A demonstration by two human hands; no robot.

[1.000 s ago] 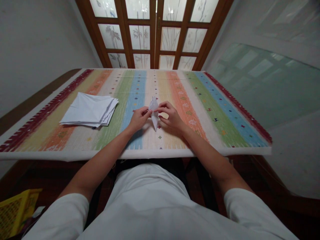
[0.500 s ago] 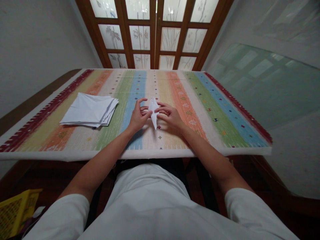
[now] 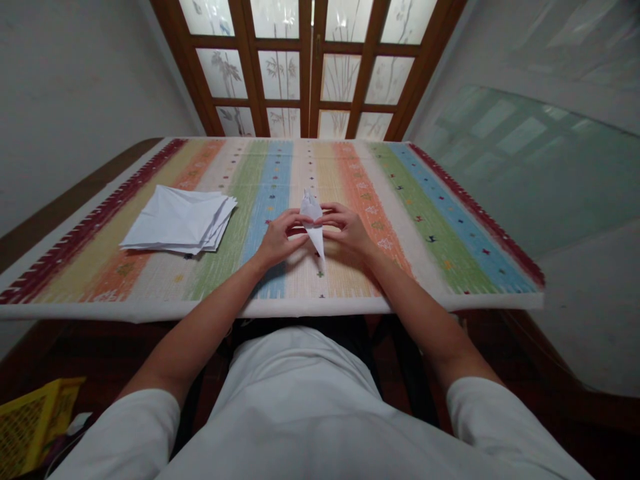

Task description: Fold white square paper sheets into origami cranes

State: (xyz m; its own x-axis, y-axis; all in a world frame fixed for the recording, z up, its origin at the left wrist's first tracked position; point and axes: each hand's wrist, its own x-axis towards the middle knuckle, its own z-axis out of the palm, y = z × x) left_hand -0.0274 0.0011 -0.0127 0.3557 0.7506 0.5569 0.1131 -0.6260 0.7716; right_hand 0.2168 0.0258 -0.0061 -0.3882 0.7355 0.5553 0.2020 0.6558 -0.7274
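Folded white paper (image 3: 313,223) now leans over more than it did a moment ago, with its long, thin point swung toward the person's right. It sits in the middle of the striped cloth (image 3: 400,247), and I cannot tell if the point touches it. The left hand (image 3: 280,243) has moved in with its fingers laid flatter. The right hand (image 3: 345,227) curves in from the other side. Both hands are closed on the paper, holding it between them. Both arms reach forward over the bench (image 3: 75,193). A pile of paper squares (image 3: 177,220) lies well off to the left.

paper squares stack (image 3: 175,219) on striped rug (image 3: 425,247) | bamboo-frosted glass doors (image 3: 280,77) (wood-framed) | yellow crate (image 3: 43,420), probably plastic
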